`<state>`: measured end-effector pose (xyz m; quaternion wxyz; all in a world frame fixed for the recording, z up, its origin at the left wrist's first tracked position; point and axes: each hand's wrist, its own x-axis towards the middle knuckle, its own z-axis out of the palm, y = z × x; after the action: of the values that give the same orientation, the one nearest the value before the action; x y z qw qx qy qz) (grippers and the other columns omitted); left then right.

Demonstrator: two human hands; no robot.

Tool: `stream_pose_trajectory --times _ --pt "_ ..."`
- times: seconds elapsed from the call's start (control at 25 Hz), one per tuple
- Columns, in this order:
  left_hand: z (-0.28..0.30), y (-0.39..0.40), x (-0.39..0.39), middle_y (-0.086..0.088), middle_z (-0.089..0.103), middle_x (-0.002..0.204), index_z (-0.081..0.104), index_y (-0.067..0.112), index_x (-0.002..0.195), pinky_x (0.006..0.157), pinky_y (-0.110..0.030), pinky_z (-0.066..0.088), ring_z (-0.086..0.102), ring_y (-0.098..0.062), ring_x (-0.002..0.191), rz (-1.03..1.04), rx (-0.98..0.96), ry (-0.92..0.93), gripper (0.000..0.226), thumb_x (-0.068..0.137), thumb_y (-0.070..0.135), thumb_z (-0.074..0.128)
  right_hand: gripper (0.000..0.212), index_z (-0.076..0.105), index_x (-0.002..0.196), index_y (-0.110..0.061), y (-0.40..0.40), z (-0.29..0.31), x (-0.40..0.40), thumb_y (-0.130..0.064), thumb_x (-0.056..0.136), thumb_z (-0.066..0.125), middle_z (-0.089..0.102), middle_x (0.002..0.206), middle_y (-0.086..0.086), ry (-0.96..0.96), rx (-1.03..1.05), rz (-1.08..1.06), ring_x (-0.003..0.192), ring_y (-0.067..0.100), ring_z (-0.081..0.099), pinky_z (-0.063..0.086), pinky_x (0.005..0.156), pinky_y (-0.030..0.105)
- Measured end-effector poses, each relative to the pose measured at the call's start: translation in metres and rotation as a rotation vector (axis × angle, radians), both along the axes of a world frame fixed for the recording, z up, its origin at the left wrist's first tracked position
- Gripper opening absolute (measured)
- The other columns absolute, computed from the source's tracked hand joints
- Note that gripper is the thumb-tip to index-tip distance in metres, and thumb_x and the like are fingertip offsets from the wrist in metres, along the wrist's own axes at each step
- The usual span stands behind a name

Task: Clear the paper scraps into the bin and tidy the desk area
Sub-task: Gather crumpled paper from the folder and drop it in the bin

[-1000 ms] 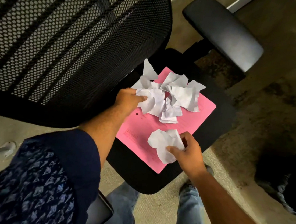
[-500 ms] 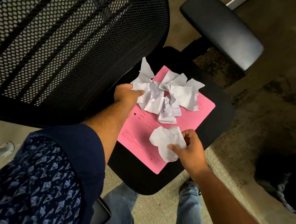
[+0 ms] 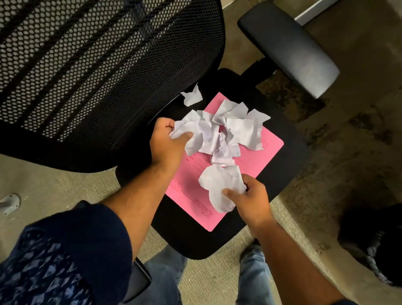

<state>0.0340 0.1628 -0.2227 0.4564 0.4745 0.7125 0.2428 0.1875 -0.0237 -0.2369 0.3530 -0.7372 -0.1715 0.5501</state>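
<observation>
I noted my left hand had newly clenched crumpled white paper scraps off the pink folder, right hand grasping another crumpled white wad; binning remained.

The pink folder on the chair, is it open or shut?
Shut: the pink folder lies flat as one closed sheet beneath the scraps.

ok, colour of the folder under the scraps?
Pink folder, with faint printed text, on the black chair seat; head view.
</observation>
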Motion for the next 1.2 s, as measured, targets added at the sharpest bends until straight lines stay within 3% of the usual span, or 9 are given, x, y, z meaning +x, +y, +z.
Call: stream_pose_trajectory --times 0.12,0.32,0.44,0.6,0.88,1.04,1.2 --pt "0.016 -0.027 -0.009 0.009 0.074 0.103 0.062 0.025 0.12 0.07 -0.018 0.06 0.075 -0.002 0.088 0.035 -0.009 -0.087 0.053 0.079 0.006 0.088 0.029 0.077 0.107 -0.024 -0.001 0.009 0.006 -0.008 0.083 0.085 0.08 0.098 -0.004 0.028 0.015 -0.033 0.096 0.019 0.075 0.063 0.08 0.036" --pt "0.034 -0.069 -0.016 0.009 0.078 0.09 0.078 0.024 0.102 0.063 -0.017 0.055 0.076 -0.009 0.085 0.005 -0.097 -0.051 0.017 0.089 0.014 0.08 0.031 0.075 0.1 -0.027 -0.01 0.025 0.017 -0.003 0.083 0.084 0.08 0.093 -0.015 0.121 0.021 -0.126 0.086 0.005 0.076 0.058 0.063 0.017" --pt "0.058 -0.094 -0.004 0.017 0.077 0.084 0.076 0.029 0.092 0.056 -0.01 0.051 0.073 -0.001 0.079 -0.008 -0.089 -0.073 0.012 0.091 0.017 0.08 0.03 0.076 0.108 -0.021 -0.025 0.045 0.033 -0.002 0.085 0.082 0.082 0.1 -0.009 0.192 0.036 -0.201 0.093 0.012 0.078 0.059 0.072 0.025" --pt "0.091 -0.115 0.022 0.016 0.077 0.082 0.074 0.034 0.085 0.058 -0.011 0.051 0.073 -0.002 0.077 -0.004 -0.05 -0.068 0.017 0.09 0.02 0.081 0.029 0.076 0.111 -0.011 -0.044 0.069 0.06 0.005 0.086 0.079 0.083 0.104 0.005 0.277 0.062 -0.292 0.101 0.029 0.078 0.062 0.087 0.045" --pt "0.133 -0.18 0.098 0.015 0.079 0.086 0.077 0.029 0.086 0.069 -0.021 0.055 0.074 -0.003 0.08 -0.025 0.004 -0.089 0.013 0.089 0.016 0.081 0.029 0.073 0.116 -0.005 -0.096 0.112 0.13 0.002 0.088 0.079 0.08 0.111 0.014 0.242 0.064 -0.308 0.107 0.036 0.075 0.061 0.091 0.05" --pt "0.143 -0.206 0.137 0.028 0.076 0.087 0.075 0.038 0.082 0.066 -0.011 0.053 0.071 0.007 0.082 -0.115 0.018 -0.105 0.022 0.089 0.017 0.079 0.028 0.071 0.113 -0.013 -0.12 0.128 0.171 -0.007 0.088 0.082 0.077 0.115 0.007 0.11 0.045 -0.332 0.108 0.029 0.074 0.063 0.086 0.045" --pt "0.139 -0.218 0.17 0.023 0.076 0.084 0.073 0.036 0.084 0.063 -0.015 0.049 0.07 0.001 0.081 -0.275 0.012 -0.046 0.009 0.09 0.029 0.076 0.027 0.066 0.099 -0.032 -0.156 0.142 0.197 -0.013 0.089 0.083 0.072 0.115 -0.002 -0.021 0.04 -0.461 0.106 0.024 0.071 0.067 0.085 0.049"
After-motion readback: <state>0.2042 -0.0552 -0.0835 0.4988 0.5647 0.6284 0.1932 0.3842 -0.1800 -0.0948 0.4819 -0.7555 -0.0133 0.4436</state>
